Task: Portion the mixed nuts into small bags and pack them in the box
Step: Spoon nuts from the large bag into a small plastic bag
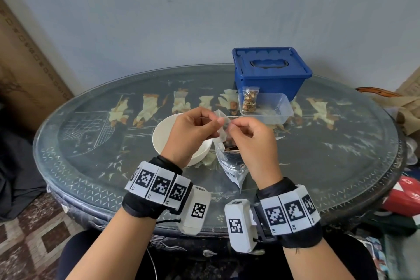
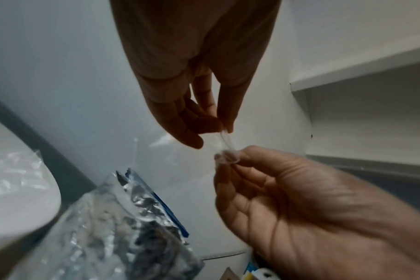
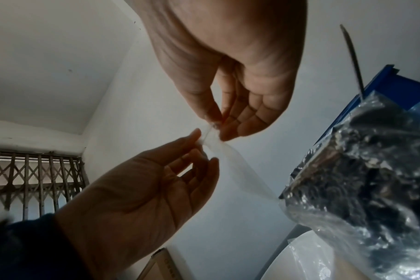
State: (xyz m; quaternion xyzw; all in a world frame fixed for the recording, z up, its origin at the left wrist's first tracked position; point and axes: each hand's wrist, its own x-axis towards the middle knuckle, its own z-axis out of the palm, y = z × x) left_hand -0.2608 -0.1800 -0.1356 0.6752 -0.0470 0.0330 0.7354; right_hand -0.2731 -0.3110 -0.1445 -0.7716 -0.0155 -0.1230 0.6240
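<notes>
Mixed nuts in crinkled clear pouch (image 1: pixel 229 161), table's near edge | left hand (image 1: pixel 193 129) and right hand (image 1: pixel 247 141) both pinch empty small clear bag (image 1: pixel 221 124), unfilled | one filled nut bag (image 1: pixel 249 100) in clear tray (image 1: pixel 281 109) | lidded blue plastic box (image 1: pixel 271 70), far edge, unpacked.

Blue box (image 1: pixel 271 73) lidded; clear tray (image 1: pixel 276 107) blocks its front; bowl (image 1: pixel 162 134) and nut pouch (image 1: pixel 229 163) crowd beneath

The right hand (image 1: pixel 251 141) hides the nut pouch's (image 1: pixel 229 166) mouth (its printed label is too small to read).
</notes>
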